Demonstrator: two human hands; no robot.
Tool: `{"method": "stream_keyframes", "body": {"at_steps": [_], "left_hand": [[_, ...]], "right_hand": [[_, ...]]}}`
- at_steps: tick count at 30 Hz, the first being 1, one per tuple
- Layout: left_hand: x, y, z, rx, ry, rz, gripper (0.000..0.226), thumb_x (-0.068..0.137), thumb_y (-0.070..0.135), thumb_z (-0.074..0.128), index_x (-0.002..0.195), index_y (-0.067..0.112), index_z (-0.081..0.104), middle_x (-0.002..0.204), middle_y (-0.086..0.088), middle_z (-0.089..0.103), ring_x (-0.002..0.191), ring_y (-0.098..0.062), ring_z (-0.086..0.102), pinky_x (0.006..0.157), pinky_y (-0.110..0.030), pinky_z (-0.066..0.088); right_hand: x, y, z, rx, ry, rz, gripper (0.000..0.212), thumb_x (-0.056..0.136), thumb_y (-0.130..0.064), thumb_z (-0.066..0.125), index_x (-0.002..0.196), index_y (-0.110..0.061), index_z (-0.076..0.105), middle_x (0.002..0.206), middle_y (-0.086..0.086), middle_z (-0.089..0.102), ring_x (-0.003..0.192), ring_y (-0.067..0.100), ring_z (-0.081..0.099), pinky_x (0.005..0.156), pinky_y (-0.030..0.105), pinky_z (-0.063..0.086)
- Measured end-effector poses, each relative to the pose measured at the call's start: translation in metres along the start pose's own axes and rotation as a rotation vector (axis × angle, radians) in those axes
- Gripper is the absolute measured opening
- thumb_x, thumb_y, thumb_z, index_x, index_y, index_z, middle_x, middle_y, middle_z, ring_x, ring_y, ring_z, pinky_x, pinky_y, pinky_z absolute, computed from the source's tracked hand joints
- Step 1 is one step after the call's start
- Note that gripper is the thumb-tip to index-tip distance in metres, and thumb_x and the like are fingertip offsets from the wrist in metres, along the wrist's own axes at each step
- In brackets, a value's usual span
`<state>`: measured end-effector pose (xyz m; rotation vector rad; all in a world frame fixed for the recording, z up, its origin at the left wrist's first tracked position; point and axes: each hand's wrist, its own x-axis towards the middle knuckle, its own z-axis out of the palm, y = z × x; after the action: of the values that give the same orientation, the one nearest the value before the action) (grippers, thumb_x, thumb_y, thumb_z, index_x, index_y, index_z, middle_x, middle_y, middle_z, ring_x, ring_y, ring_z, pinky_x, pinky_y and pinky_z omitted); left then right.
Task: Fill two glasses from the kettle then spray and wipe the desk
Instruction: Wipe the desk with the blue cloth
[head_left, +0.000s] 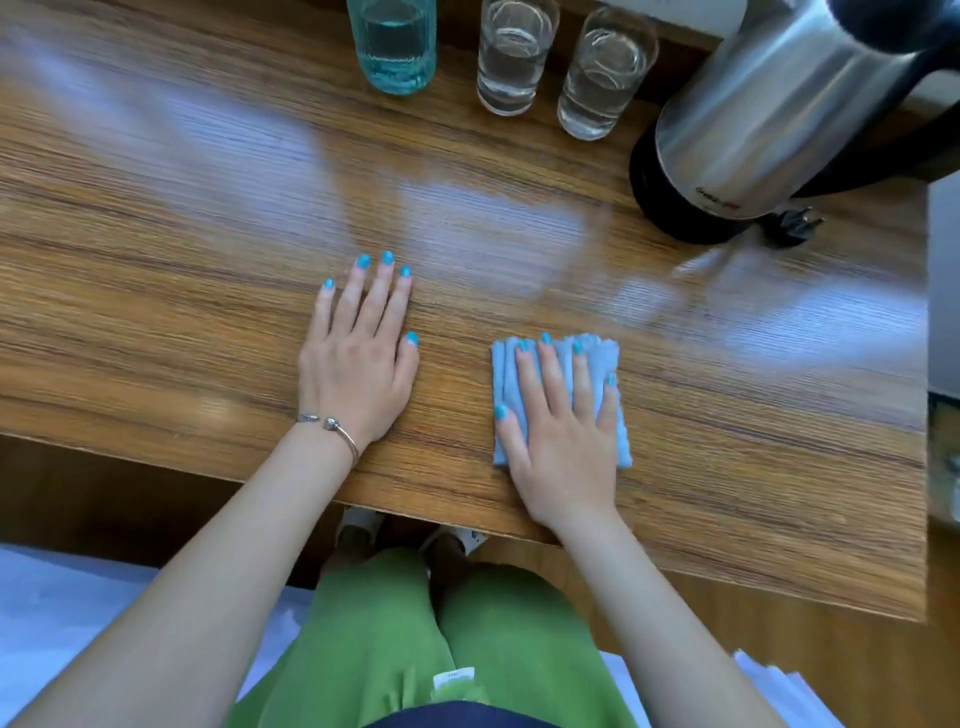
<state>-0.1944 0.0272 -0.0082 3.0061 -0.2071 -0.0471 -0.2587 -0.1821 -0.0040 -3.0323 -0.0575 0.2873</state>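
Observation:
My right hand (563, 426) lies flat on a folded light-blue cloth (506, 382), pressing it onto the wooden desk (182, 249) near the front edge. My left hand (358, 358) rests flat on the bare wood to the left of the cloth, fingers spread, holding nothing. At the back stand two clear glasses holding water, one (511, 57) beside the other (602, 78). A steel kettle (769, 119) on a black base stands at the back right. A ribbed teal bottle (392, 44) with liquid stands to the left of the glasses; its top is cut off by the frame.
A black plug (795, 223) lies on the desk just in front of the kettle. The desk's right edge (924, 415) runs close to the kettle. Below the front edge I see green trousers (405, 639) and slippered feet on a wooden floor.

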Motion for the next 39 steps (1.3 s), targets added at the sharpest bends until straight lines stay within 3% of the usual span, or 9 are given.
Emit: {"method": "stream_keyframes", "body": {"at_steps": [2,5,9,12,22,27,31,36,39], "left_hand": [[-0.009,0.028,-0.003,-0.080,0.052,-0.003,0.061,0.097,0.035,0.034,0.155,0.016,0.025,0.162,-0.009,0.022,0.150,-0.028,0.015,0.121,-0.047,0.011],[-0.023,0.070,-0.004,-0.204,0.048,0.032,0.060,0.097,0.035,0.036,0.154,0.018,0.026,0.161,-0.008,0.023,0.150,-0.026,0.016,0.121,-0.045,0.010],[-0.037,0.097,0.001,-0.218,-0.029,0.018,0.061,0.099,0.037,0.033,0.156,0.019,0.020,0.163,-0.007,0.018,0.151,-0.024,0.010,0.123,-0.043,0.007],[-0.039,0.103,0.002,-0.175,-0.072,0.030,0.062,0.099,0.039,0.031,0.156,0.020,0.017,0.164,-0.006,0.015,0.152,-0.023,0.007,0.123,-0.043,0.006],[-0.030,0.104,0.006,-0.159,-0.133,0.151,0.064,0.101,0.042,0.032,0.157,0.024,0.009,0.165,-0.003,0.008,0.152,-0.019,0.003,0.123,-0.041,0.004],[-0.023,0.099,0.013,-0.144,-0.129,0.200,0.064,0.099,0.046,0.023,0.157,0.023,0.009,0.164,-0.003,0.011,0.152,-0.019,0.005,0.123,-0.040,0.002],[-0.018,0.099,0.024,-0.098,-0.142,0.263,0.063,0.100,0.049,0.019,0.157,0.025,0.007,0.165,-0.003,0.009,0.152,-0.020,0.002,0.123,-0.043,0.003],[-0.018,0.098,0.027,-0.107,-0.151,0.262,0.064,0.099,0.051,0.016,0.157,0.025,0.008,0.165,-0.004,0.009,0.152,-0.021,0.003,0.123,-0.044,0.004],[-0.018,0.100,0.027,-0.114,-0.150,0.256,0.064,0.099,0.051,0.016,0.157,0.025,0.009,0.165,-0.004,0.010,0.152,-0.021,0.004,0.123,-0.044,0.005]], "right_hand": [[-0.016,0.011,0.002,0.000,-0.049,-0.053,0.060,0.097,-0.050,0.027,0.154,-0.031,0.026,0.160,-0.005,0.027,0.149,0.025,0.023,0.116,0.052,0.016],[0.027,0.028,-0.008,-0.008,-0.069,-0.108,0.059,0.096,-0.050,0.023,0.153,-0.034,0.025,0.161,-0.010,0.025,0.151,0.023,0.020,0.118,0.051,0.013],[0.112,0.050,-0.024,0.048,-0.047,-0.003,0.057,0.100,-0.049,0.021,0.155,-0.037,0.013,0.164,-0.011,0.011,0.153,0.020,0.006,0.121,0.050,0.005],[0.126,0.048,-0.022,0.081,-0.031,0.047,0.058,0.100,-0.050,0.020,0.155,-0.036,0.011,0.164,-0.010,0.008,0.153,0.020,0.003,0.121,0.051,0.003],[-0.049,0.049,0.004,0.028,-0.018,0.179,0.060,0.096,-0.052,0.027,0.154,-0.033,0.023,0.161,-0.007,0.025,0.149,0.024,0.022,0.116,0.053,0.020],[0.059,0.087,-0.013,0.090,0.014,0.297,0.058,0.098,-0.050,0.021,0.155,-0.039,0.010,0.164,-0.013,0.010,0.152,0.021,0.008,0.120,0.050,0.004],[0.109,0.107,-0.022,0.122,0.021,0.401,0.059,0.099,-0.050,0.020,0.155,-0.037,0.006,0.164,-0.012,0.004,0.153,0.020,0.001,0.121,0.050,-0.001],[0.014,0.060,-0.003,0.056,0.033,0.460,0.064,0.098,-0.052,0.020,0.157,-0.030,0.010,0.165,-0.005,0.009,0.152,0.027,0.008,0.120,0.053,0.008],[-0.036,0.038,0.005,0.017,-0.031,0.399,0.066,0.096,-0.053,0.017,0.157,-0.028,0.014,0.164,-0.004,0.015,0.151,0.028,0.013,0.117,0.055,0.015]]}}
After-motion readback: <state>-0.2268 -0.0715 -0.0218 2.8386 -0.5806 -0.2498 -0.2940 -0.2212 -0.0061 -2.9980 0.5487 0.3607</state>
